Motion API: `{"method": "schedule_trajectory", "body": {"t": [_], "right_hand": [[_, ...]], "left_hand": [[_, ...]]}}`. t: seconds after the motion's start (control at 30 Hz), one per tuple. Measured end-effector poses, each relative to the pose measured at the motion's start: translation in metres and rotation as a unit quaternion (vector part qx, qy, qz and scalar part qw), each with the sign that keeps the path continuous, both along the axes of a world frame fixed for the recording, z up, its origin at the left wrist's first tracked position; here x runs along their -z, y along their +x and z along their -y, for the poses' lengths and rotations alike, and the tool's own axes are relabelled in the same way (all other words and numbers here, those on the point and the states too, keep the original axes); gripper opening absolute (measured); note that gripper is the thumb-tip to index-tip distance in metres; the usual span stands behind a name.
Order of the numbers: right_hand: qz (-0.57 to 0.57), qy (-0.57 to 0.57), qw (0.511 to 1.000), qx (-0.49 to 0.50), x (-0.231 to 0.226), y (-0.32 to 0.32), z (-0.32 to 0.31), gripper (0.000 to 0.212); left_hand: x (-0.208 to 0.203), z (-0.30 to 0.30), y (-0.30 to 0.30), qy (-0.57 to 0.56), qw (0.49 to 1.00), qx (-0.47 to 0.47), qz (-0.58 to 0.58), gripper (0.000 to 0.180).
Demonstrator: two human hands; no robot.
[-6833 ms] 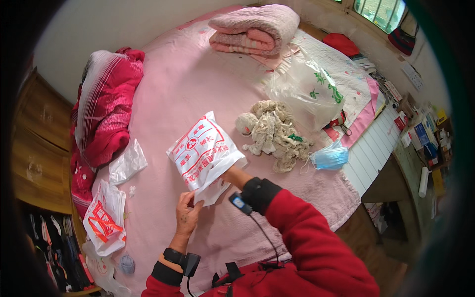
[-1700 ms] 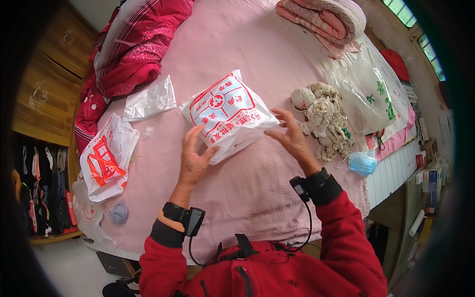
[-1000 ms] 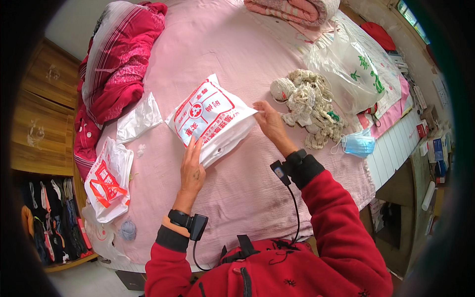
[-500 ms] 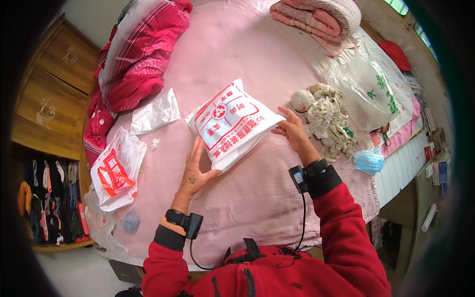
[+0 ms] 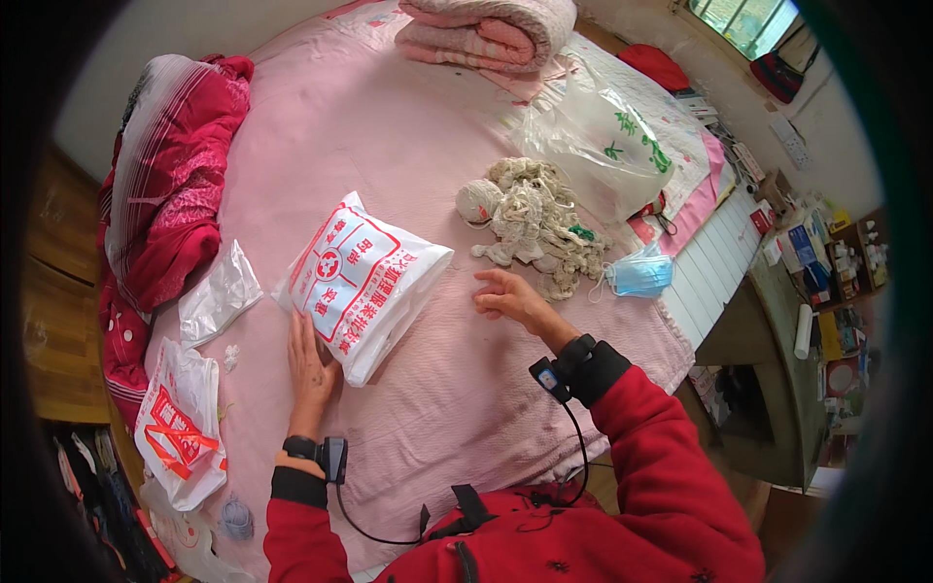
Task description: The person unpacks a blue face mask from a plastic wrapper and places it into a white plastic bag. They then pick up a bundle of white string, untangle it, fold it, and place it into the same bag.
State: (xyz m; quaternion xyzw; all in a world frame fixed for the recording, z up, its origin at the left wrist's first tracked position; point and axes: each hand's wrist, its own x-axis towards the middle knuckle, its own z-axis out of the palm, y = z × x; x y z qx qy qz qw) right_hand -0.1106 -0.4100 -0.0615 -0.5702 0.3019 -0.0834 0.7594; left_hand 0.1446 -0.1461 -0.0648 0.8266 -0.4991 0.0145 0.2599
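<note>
While the white plastic pouch with red printing point(image 5: 364, 282) lay flat on the pink bed cover point(image 5: 389, 146), the left hand point(image 5: 311, 361) was pressed against its near edge, fingers extended and the grip open, clamped on nothing. The right hand point(image 5: 512, 296) was rested on the cover just right of the pouch, apart from it, fingers loosely spread and holding nothing. A heap of cream-coloured rags point(image 5: 533, 219) was noted beyond the right hand, with a blue face mask point(image 5: 637, 275) beside it. A crumpled clear plastic bag point(image 5: 219, 301) was found left of the pouch, and a folded pink quilt point(image 5: 486, 29) at the far end.
</note>
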Motion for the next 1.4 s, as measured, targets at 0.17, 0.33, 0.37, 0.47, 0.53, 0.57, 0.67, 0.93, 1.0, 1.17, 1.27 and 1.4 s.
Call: {"method": "schedule_trajectory", "body": {"t": [0.17, 0.33, 0.37, 0.47, 0.53, 0.57, 0.67, 0.93, 1.0, 1.17, 1.27, 1.4], "right_hand": [[-0.066, -0.052, 0.996, -0.001, -0.025, -0.045, 0.001, 0.041], [-0.158, -0.137, 0.975, 0.074, -0.067, -0.127, 0.013, 0.035], [-0.159, -0.139, 0.972, 0.101, -0.077, -0.142, 0.013, 0.034], [-0.193, -0.189, 0.954, 0.129, -0.109, -0.18, 0.01, 0.033], [-0.212, -0.215, 0.947, 0.113, -0.133, -0.203, 0.008, 0.033], [-0.226, -0.227, 0.94, 0.113, -0.146, -0.215, 0.008, 0.033], [-0.25, -0.267, 0.921, 0.132, -0.182, -0.257, 0.02, 0.03], [-0.303, -0.359, 0.851, 0.235, -0.238, -0.332, 0.12, 0.027], [-0.271, -0.362, 0.863, 0.227, -0.228, -0.336, 0.149, 0.027], [-0.22, -0.29, 0.909, 0.205, -0.178, -0.343, 0.201, 0.028], [-0.21, -0.249, 0.924, 0.2, -0.158, -0.346, 0.22, 0.028], [-0.18, -0.22, 0.946, 0.158, -0.139, -0.335, 0.238, 0.028]], "left_hand": [[0.01, 0.043, 0.009, -0.09, 0.991, 0.0, 0.099, 0.066], [-0.003, 0.052, 0.002, -0.096, 0.995, 0.016, 0.016, 0.048], [-0.009, 0.054, 0.001, -0.11, 0.994, 0.01, -0.004, 0.044], [-0.024, 0.052, -0.002, -0.215, 0.973, 0.059, -0.068, 0.044], [-0.024, 0.053, -0.003, -0.247, 0.961, 0.054, -0.113, 0.04], [-0.021, 0.055, 0.001, -0.265, 0.954, 0.059, -0.126, 0.04], [0.001, 0.062, 0.024, -0.309, 0.935, 0.068, -0.161, 0.041], [0.037, 0.089, 0.064, -0.388, 0.808, 0.019, -0.443, 0.041], [0.028, 0.109, 0.054, -0.384, 0.836, -0.041, -0.39, 0.041], [-0.006, 0.186, 0.033, -0.383, 0.843, -0.034, -0.376, 0.04], [-0.009, 0.232, 0.022, -0.418, 0.866, 0.041, -0.27, 0.039], [-0.014, 0.282, 0.016, -0.305, 0.872, -0.035, -0.382, 0.035]]}}
